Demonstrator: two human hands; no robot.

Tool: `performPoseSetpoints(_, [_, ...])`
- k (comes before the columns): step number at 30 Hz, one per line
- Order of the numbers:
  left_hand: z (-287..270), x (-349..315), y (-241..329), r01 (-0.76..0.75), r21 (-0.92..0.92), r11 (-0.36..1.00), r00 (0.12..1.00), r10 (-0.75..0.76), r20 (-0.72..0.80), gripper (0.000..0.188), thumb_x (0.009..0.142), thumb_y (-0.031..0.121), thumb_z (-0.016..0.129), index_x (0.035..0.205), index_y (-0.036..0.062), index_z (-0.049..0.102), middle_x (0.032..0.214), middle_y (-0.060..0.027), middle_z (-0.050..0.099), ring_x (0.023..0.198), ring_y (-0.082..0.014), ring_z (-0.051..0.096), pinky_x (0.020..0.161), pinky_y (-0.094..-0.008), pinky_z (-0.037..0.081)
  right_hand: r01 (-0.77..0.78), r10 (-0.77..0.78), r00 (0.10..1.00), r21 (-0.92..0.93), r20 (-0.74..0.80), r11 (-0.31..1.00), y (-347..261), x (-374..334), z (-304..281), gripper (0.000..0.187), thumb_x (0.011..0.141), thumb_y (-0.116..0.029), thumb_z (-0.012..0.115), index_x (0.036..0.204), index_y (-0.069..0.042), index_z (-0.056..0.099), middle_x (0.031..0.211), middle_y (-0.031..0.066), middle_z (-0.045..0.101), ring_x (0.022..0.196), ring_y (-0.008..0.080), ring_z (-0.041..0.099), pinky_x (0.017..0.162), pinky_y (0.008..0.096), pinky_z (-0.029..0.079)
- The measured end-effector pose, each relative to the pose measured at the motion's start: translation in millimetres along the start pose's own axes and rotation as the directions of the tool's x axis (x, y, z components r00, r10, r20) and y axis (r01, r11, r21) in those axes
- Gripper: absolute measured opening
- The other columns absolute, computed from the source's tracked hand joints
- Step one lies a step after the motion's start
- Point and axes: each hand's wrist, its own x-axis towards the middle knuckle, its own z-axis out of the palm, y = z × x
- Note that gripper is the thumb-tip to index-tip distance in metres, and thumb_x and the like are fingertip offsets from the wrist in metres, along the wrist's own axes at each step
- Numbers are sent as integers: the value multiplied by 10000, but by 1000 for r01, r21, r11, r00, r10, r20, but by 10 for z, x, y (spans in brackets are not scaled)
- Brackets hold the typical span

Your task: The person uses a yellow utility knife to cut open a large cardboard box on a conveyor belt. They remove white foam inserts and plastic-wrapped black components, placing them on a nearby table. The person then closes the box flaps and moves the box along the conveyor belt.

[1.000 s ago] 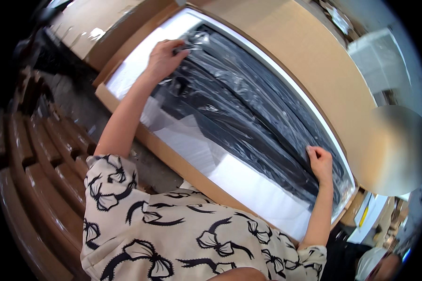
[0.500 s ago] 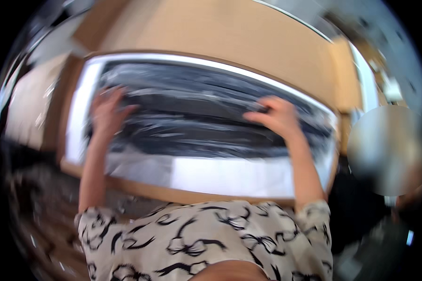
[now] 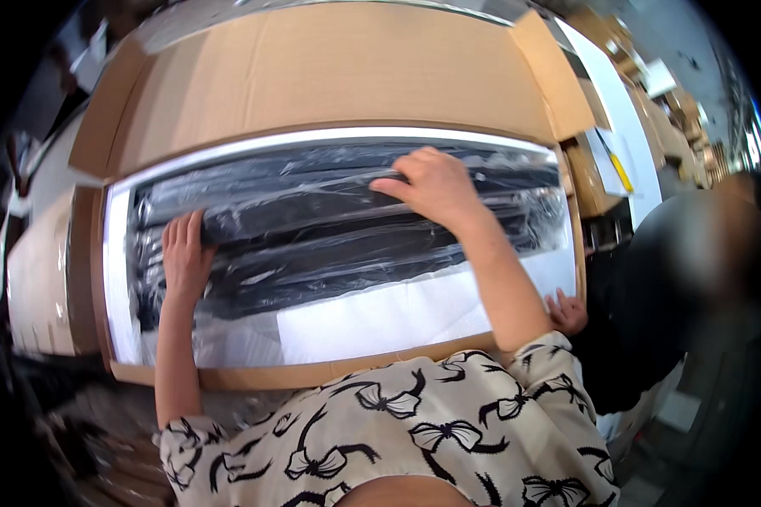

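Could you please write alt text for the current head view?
A person's right hand grips a long, dark, plastic-wrapped piece, with the left hand at its left end, inside an open cardboard box. A co-worker's hand is at the box's near right corner.

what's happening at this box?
A person has both hands on a long black piece in clear plastic inside an open cardboard box. The right hand pinches its far edge; the left hand is at its left end, grip unclear. Other dark wrapped pieces lie alongside, with white lining around them. A co-worker's hand is at the box's near right corner.
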Motion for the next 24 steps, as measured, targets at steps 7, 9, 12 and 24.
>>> performPoseSetpoints(7, [-76,109,-9,-51,12,999,991,49,124,675,692,81,713,1305,30,436,1216,-155,526,1144,-349,476,1019,-466,340,-114,118,986,48,-114,992,61,-196,355,455,818,-512,622,699,-73,610,702,59,620,767,240,594,720,367,427])
performPoseSetpoints(9, [-47,91,-59,-31,-5,1000,990,32,140,676,705,108,718,1319,55,442,1246,-149,519,1161,-350,468,1027,-464,334,-91,101,984,73,-149,993,90,-196,445,445,820,-502,628,693,-77,604,678,46,610,761,234,587,711,362,420])
performPoseSetpoints(12, [-114,4,-95,71,27,997,988,-74,138,636,729,143,734,1311,93,483,1347,-149,468,1247,-349,421,1052,-455,315,-90,109,984,137,-138,987,25,-249,541,329,827,-409,661,826,-80,655,906,68,612,927,266,553,827,395,426])
performPoseSetpoints(24, [-34,-82,26,216,-57,975,941,-192,279,506,947,391,476,1353,93,439,1436,-153,388,1351,-304,325,1132,-428,210,-86,107,929,-75,354,993,100,-509,344,479,979,-352,423,1422,-173,390,1488,168,303,1362,396,253,1107,493,210])
